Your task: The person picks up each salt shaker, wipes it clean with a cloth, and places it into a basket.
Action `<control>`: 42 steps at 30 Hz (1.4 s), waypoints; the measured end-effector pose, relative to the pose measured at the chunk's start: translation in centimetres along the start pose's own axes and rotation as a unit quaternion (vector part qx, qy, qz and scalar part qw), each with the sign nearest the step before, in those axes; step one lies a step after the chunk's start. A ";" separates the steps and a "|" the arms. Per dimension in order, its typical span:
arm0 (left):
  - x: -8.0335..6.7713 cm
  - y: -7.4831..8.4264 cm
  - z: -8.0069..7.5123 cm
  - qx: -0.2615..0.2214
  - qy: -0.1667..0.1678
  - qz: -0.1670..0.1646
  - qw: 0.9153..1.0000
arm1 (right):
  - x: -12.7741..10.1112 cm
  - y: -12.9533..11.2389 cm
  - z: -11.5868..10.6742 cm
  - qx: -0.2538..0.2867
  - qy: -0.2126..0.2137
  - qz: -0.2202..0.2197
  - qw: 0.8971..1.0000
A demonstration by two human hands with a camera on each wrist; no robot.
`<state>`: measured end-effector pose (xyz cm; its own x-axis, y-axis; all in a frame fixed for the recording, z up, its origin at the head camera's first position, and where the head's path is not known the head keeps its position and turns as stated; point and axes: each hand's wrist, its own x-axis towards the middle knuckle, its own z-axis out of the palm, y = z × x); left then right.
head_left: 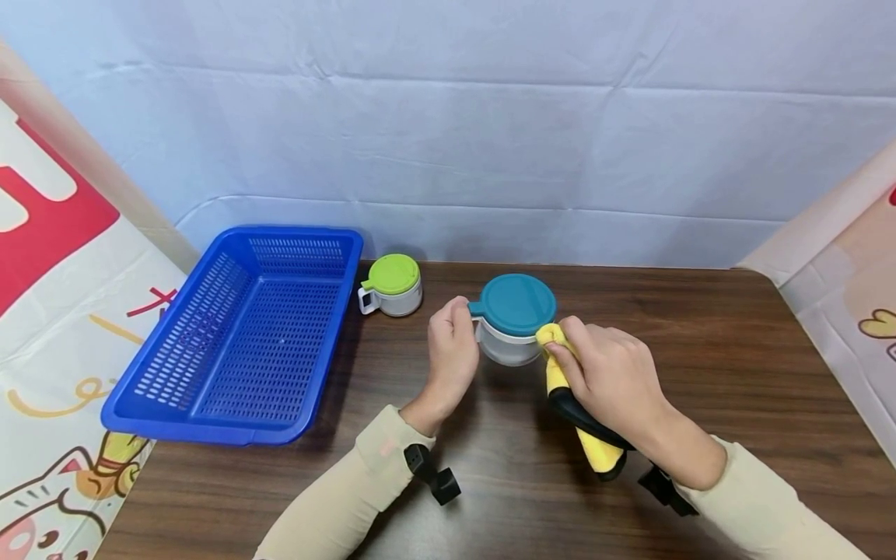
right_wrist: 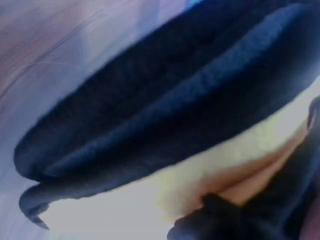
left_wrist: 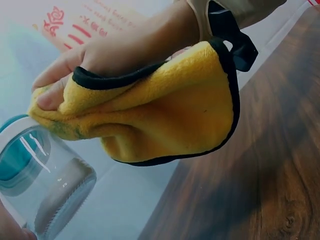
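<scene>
The left hand [head_left: 451, 350] curls its fingers around the teal handle at the rim of a clear glass jar [head_left: 509, 346] with a teal lid [head_left: 516, 304], which stands on the dark wooden worktop [head_left: 735, 389] between the two hands. The right hand [head_left: 609, 377] grips a folded yellow cloth [head_left: 560, 373] with black edging, thumb and fingers bunching it, and presses its front corner against the jar's side just below the lid. The rest of the cloth hangs back under the right palm toward the wrist. Beyond the left hand, a little to its left, stands a small jar with a green lid [head_left: 392, 285]. Farther left of that hand sits a blue perforated plastic basket [head_left: 238, 334], touching the worktop's left edge.
</scene>
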<state>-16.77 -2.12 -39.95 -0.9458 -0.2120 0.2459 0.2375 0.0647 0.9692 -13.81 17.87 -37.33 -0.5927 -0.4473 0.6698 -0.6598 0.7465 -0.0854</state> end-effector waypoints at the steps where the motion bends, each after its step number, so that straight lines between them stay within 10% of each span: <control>1: 0.0 0.0 0.0 0.000 -0.001 0.000 1.000 | 0.0 0.2 0.0 0.001 -0.001 0.002 1.000; 42: -0.4 0.5 0.0 -0.013 -0.019 0.002 1.000 | 0.4 3.2 0.9 0.018 -0.017 0.114 0.993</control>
<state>-16.26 -1.97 -39.60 -0.9528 -0.1741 0.2488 0.2456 0.0403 0.9685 -16.58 19.57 -37.98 -0.7432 -0.2850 0.6053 -0.5220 0.8129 -0.2581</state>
